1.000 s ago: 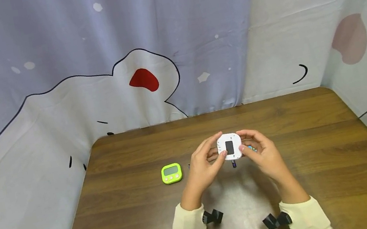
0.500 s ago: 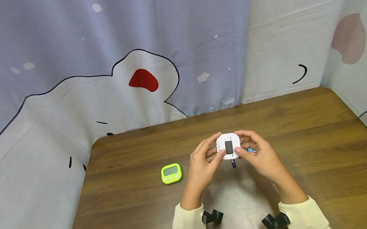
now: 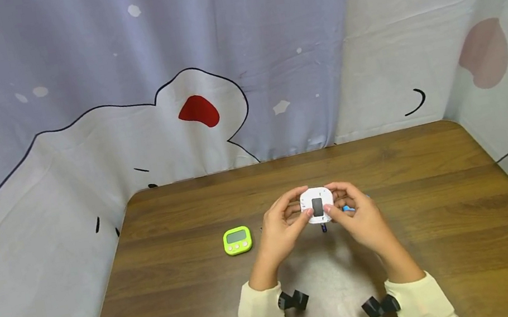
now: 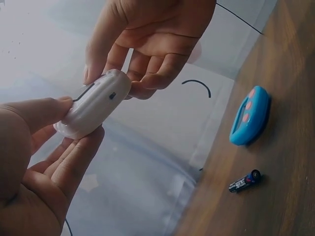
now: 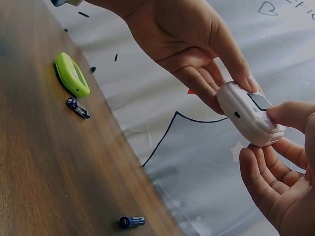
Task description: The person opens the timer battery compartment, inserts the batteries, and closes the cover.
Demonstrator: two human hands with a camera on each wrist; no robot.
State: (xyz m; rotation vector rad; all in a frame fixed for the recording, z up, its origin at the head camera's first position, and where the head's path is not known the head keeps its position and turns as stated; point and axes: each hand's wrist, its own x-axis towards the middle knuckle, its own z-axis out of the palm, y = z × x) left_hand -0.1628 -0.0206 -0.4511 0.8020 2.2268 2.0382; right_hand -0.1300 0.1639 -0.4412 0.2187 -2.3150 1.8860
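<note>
The left hand and right hand pinched the white timer between thumbs and bent fingers, above the table, right of the green timer, where an even grip seemed best to keep it steady.

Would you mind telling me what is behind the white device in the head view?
Below the white device, one end of a dark battery shows; the rest of it is covered. Anything else directly behind the device is hidden in that view.
</note>
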